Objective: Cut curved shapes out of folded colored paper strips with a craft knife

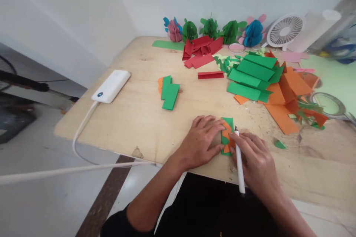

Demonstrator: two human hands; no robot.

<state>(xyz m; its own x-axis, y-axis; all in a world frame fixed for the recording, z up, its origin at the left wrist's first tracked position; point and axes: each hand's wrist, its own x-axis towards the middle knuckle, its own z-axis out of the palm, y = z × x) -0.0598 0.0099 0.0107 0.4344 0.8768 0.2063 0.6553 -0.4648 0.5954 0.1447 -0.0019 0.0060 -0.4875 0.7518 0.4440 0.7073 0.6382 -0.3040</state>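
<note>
Near the table's front edge lies a green paper strip (228, 120) with an orange cut-out paper shape (226, 127) on top of it. My left hand (198, 144) is spread on the table, its fingertips and thumb touching the left edge of these papers. A white pen (239, 168) is held in my right hand (258, 159), its dark tip pointing away from me and its white end toward my lap. The fingertips of my right hand also touch the right side of the orange shape, hiding part of it.
Two folded green strips (170, 94) lie over an orange piece (160, 84). Piles of green (251, 72), orange (294, 81) and red paper (201, 48) fill the right and back. Paper figures (210, 27) and a fan (286, 31) stand behind. A white power bank (111, 87) with a cable sits left.
</note>
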